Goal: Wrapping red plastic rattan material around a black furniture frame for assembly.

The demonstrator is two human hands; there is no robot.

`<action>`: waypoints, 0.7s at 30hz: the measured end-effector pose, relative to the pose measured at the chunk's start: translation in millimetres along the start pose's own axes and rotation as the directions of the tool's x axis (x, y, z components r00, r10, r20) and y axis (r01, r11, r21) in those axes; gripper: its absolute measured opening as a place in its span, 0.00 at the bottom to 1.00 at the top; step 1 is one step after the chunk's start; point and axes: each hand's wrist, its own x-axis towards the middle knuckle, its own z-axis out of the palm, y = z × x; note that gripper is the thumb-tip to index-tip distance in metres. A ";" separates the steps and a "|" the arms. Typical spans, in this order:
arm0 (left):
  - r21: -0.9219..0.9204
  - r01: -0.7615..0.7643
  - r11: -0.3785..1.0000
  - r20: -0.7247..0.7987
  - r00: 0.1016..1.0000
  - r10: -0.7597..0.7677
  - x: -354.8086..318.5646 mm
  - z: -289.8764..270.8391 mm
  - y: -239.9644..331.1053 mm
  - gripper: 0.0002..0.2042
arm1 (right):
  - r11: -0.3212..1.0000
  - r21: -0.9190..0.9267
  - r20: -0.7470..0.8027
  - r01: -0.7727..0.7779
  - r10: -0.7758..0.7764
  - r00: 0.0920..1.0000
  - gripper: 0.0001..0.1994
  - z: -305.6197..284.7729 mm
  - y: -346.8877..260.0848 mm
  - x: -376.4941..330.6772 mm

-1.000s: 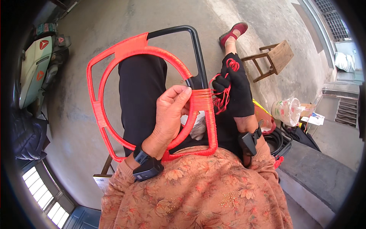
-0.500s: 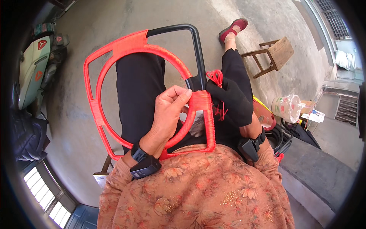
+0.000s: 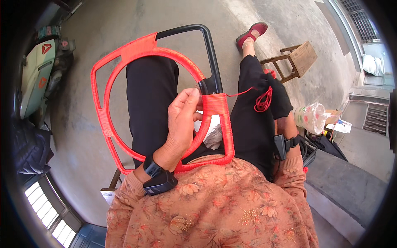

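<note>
A black metal frame [image 3: 211,49], rounded-square outside with a ring inside, rests across my lap. Most of it is wound tightly with red cord; the upper right corner shows bare black tube. My bare left hand [image 3: 180,120] pinches the ring's right side beside the wrapped joint [image 3: 215,104], thumb and fingers closed on it. Out to the right, my right hand [image 3: 282,99] wears a black glove and is closed on a looped bundle of red cord [image 3: 263,100]. A thin strand runs from that bundle back to the joint.
A small wooden stool [image 3: 303,58] stands ahead on the right. Beside my right forearm are a flowered bucket [image 3: 311,118] and a grey ledge [image 3: 337,182]. A parked scooter [image 3: 41,78] and a dark padded jacket [image 3: 33,144] are on the left.
My right hand has moved away from the frame to the right, carrying the cord bundle and drawing out the strand. My left hand stays at the ring; the frame has barely shifted.
</note>
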 end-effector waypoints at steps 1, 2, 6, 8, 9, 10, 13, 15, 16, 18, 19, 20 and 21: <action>0.005 0.001 1.000 -0.003 1.000 -0.001 0.4 1.0 2.0 0.13 | 0.978 0.154 -0.060 -0.141 0.151 0.987 0.14 -4.1 3.7 11.4; 0.010 0.003 1.000 -0.004 1.000 -0.003 1.0 2.6 3.7 0.16 | 0.913 0.312 -0.097 -0.263 0.306 0.947 0.14 -7.3 6.5 16.4; -0.014 -0.027 1.000 -0.019 0.999 0.027 1.0 4.3 7.0 0.22 | 0.839 -0.265 -0.006 0.476 -0.495 0.869 0.12 68.4 -57.1 -4.0; -0.031 -0.081 0.996 -0.098 0.992 0.078 2.2 4.1 5.5 0.26 | 0.175 -0.525 0.542 0.833 -0.685 0.486 0.13 91.1 -106.6 -17.2; -0.145 -0.104 0.984 -0.104 0.991 0.089 0.3 7.8 10.3 0.20 | 0.176 -0.525 0.541 0.833 -0.686 0.486 0.13 97.1 -114.6 -21.4; -0.144 -0.104 0.984 -0.106 0.990 0.089 0.4 3.5 7.7 0.20 | 0.130 -0.461 0.575 0.878 -0.710 0.407 0.12 102.1 -120.0 -24.7; 0.012 -0.144 0.989 -0.098 0.985 0.145 0.4 -6.2 0.2 0.05 | 0.421 -0.379 0.428 0.825 -0.710 0.559 0.11 96.6 -114.8 -36.3; 0.054 -0.155 0.986 -0.089 0.983 0.160 3.5 -5.5 -6.1 0.05 | 0.928 -0.105 0.155 0.357 -0.340 0.928 0.11 86.7 -93.2 -37.7; 0.102 -0.166 0.981 -0.081 0.981 0.174 5.2 -7.4 -9.7 0.05 | 0.927 -0.104 0.157 0.359 -0.341 0.927 0.11 81.4 -84.7 -32.5; 0.178 -0.188 0.966 -0.042 0.979 0.199 6.3 -12.8 -12.2 0.05 | 0.967 -0.042 0.435 0.251 -0.209 0.876 0.13 73.3 -71.2 -19.4; 0.180 -0.149 0.972 -0.047 0.986 0.160 5.5 -12.2 -10.7 0.05 | 0.966 -0.041 0.434 0.254 -0.211 0.876 0.13 77.5 -58.7 -19.2; 0.183 -0.109 0.977 -0.052 0.991 0.120 5.2 -11.4 -9.1 0.05 | 0.999 0.047 0.548 0.000 -0.026 0.836 0.14 83.8 -44.3 -19.3; 0.181 -0.111 0.977 -0.054 0.991 0.122 4.7 -10.8 -8.5 0.05 | 0.960 0.095 0.668 -0.264 0.135 0.732 0.14 88.4 -38.8 -19.7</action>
